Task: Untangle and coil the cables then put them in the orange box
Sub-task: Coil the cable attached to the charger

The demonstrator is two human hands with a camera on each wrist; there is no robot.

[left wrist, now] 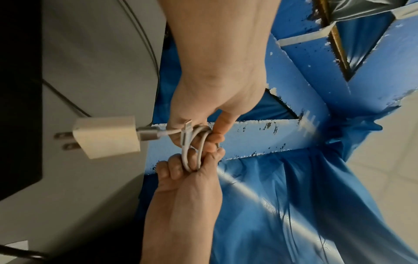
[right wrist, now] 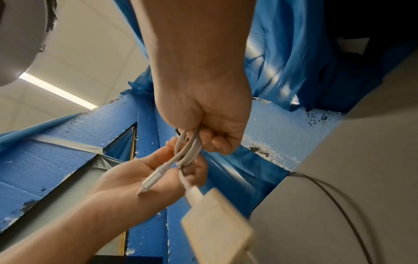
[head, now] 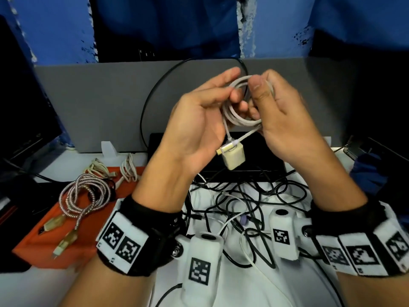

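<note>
White charging cable [head: 240, 107], coiled in small loops, is held up above the tabletop [head: 294, 282]: the right hand [head: 285, 120] clenches one side, the left hand [head: 199, 120] pinches the other. Its cream plug adapter [head: 233, 157] dangles below. The cord looks soft, light and springy; best gripped across the gathered loops. No readable writing.

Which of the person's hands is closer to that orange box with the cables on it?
The left. The left hand is raised just right of the orange box, holding the white cable coil. The right hand grips the coil's far side, farther away.
</note>
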